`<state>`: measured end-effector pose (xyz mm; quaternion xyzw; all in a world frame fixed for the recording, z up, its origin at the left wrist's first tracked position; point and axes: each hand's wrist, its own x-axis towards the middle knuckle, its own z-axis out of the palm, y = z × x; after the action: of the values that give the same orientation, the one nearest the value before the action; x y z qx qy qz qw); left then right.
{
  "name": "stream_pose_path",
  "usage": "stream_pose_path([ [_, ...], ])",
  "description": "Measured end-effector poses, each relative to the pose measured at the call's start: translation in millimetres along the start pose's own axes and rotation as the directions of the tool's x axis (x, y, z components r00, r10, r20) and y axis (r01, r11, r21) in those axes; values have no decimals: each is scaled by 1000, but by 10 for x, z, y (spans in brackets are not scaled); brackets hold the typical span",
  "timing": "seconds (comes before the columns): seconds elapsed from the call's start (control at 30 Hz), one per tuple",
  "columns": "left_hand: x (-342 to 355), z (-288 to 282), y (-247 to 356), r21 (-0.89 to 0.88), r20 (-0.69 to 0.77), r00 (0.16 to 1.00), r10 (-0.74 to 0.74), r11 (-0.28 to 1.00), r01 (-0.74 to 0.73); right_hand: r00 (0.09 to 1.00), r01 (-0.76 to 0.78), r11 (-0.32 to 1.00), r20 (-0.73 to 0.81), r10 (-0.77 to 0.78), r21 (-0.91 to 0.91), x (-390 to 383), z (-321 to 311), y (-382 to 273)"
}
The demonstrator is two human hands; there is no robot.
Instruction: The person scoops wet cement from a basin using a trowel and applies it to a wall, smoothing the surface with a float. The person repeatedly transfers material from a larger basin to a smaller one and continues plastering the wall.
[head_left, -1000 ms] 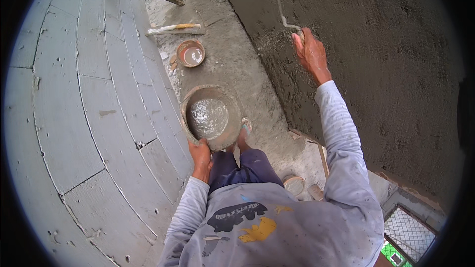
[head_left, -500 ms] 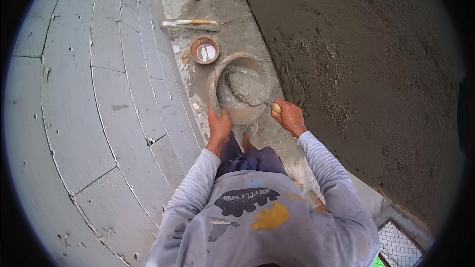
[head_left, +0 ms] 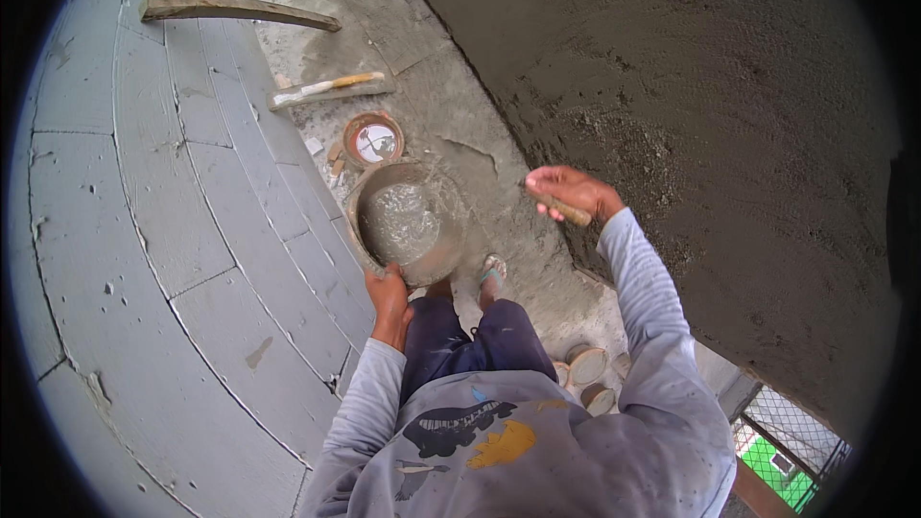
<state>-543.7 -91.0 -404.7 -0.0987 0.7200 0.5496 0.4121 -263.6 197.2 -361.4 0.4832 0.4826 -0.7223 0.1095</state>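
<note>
My left hand [head_left: 389,302] grips the near rim of a mortar-crusted bucket [head_left: 365,221] holding wet grey mortar [head_left: 398,216]. To the bucket's right, my right hand [head_left: 566,192] has its fingers curled loosely round a trowel's wooden handle [head_left: 571,212]. The trowel's grey blade [head_left: 470,155], reaching left above the bucket's right side, barely stands out from the floor. Along the right rises a wall [head_left: 748,134] of dark wet render, rougher beside my right hand. A small reddish tub [head_left: 357,142] with pale liquid sits just beyond the bucket.
A grey block wall [head_left: 134,230] runs along the left, with a timber [head_left: 240,10] at its top. A long tool [head_left: 331,88] lies across the narrow concrete walkway [head_left: 403,0]. Round tubs [head_left: 585,364] stand by my legs; a mesh opening [head_left: 782,441] is at the lower right.
My right hand came down from the wall into the bucket, then lifted slightly out to its right with the trowel. The bucket, still in my left hand, has shifted left and down in view.
</note>
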Motion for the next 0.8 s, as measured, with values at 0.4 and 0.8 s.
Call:
stream_pose_path([
  [0.4,117,248,542,286,343,869,357,842,-458,871,-154,400,-315,-377,-904,-200,974,-233],
  [0.8,508,503,931,167,299,954,32,982,-85,657,37,635,-460,-597,-771,176,1280,-160],
])
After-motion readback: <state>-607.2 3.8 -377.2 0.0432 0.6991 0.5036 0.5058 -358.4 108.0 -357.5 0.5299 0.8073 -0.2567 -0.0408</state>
